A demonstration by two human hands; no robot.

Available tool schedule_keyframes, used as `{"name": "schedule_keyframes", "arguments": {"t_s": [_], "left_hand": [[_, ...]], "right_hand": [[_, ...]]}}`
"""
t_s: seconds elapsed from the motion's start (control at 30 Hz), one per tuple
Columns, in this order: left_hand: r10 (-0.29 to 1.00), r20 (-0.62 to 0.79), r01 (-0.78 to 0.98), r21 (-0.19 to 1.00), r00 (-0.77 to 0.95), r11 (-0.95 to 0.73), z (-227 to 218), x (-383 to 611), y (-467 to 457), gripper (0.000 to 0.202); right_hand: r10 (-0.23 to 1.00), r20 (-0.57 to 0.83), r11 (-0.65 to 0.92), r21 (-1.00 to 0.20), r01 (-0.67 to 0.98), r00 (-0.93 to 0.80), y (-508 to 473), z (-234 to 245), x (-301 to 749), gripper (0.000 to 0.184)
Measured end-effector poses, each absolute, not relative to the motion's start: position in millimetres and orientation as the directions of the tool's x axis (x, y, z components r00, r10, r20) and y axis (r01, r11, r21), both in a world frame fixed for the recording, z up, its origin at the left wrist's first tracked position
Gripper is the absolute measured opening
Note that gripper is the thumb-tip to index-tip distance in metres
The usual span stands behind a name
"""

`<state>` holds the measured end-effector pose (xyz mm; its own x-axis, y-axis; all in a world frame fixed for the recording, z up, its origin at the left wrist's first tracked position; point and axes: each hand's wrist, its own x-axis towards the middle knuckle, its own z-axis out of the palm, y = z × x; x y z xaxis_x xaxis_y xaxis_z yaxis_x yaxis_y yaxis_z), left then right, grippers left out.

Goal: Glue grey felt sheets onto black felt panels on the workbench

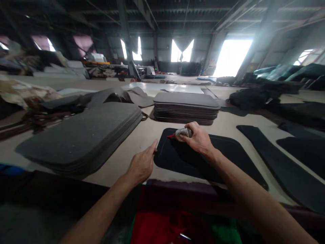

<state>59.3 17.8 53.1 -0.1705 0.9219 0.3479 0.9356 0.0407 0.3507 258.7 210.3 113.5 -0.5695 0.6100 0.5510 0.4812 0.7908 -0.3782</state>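
Centre of frame: right hand (pixel 198 138) wrapped round a small pale bottle (pixel 181 134), gripping it firmly, bottle tilted nearly flat, red nozzle (pixel 171 136) pointing left and slightly down. Nozzle tip sits over the upper left part of a black panel (pixel 188 156) with rounded corners, lying flat from the centre towards the lower right; whether the tip touches the surface, cannot tell. Right forearm crosses above the panel and casts a dark shadow on it. Left hand (pixel 141 165) at the panel's left edge, just left of centre, index finger extended along the rim, other fingers curled under; whether it pinches the edge or merely rests there, cannot tell. All on a pale table (pixel 146 140). Left of the hands, a broad stack of dark grey panels (pixel 83 132), rounded corners, edges slightly uneven. Beyond the bottle, upper centre, a second grey stack (pixel 186 107), taller and neater. Right side of frame: a long dark strip (pixel 275 161) running slantwise, near the black panel but apart, and another dark piece (pixel 306 152) at the edge. Upper right, a black bundle (pixel 250 99), crumpled. Bottom centre, red cloth (pixel 170 225). Bright window (pixel 234 56) at upper right.
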Motion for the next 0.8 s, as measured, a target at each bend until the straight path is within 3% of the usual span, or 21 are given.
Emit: {"name": "schedule_keyframes", "arguments": {"t_s": [0.1, 0.17, 0.27, 0.33, 0.53, 0.8], "left_hand": [[0.910, 0.388, 0.939, 0.345, -0.144, 0.002, 50, 57, 18, 0.060], [0.905, 0.405, 0.942, 0.334, -0.131, -0.014, 49, 57, 18, 0.059], [0.897, 0.427, 0.946, 0.323, -0.111, -0.037, 49, 56, 18, 0.058], [0.896, 0.433, 0.948, 0.314, -0.101, -0.045, 50, 56, 18, 0.058], [0.887, 0.446, 0.955, 0.296, -0.119, -0.020, 48, 52, 19, 0.053], [0.887, 0.424, 0.957, 0.283, -0.180, 0.059, 35, 34, 22, 0.054]], "right_hand": [[0.644, 0.544, 0.765, -0.430, 0.480, -0.538, 221, 110, 254, 0.028], [0.711, 0.519, 0.701, -0.576, 0.421, -0.474, 227, 106, 253, 0.031], [0.892, 0.350, 0.409, -0.895, 0.181, -0.286, 236, 100, 255, 0.044], [0.957, 0.216, 0.224, -0.974, 0.021, -0.196, 245, 96, 259, 0.047], [0.984, 0.006, -0.044, -0.962, -0.269, -0.179, 276, 95, 292, 0.042], [0.992, -0.098, -0.122, -0.901, -0.415, -0.077, 302, 97, 355, 0.037]]}}
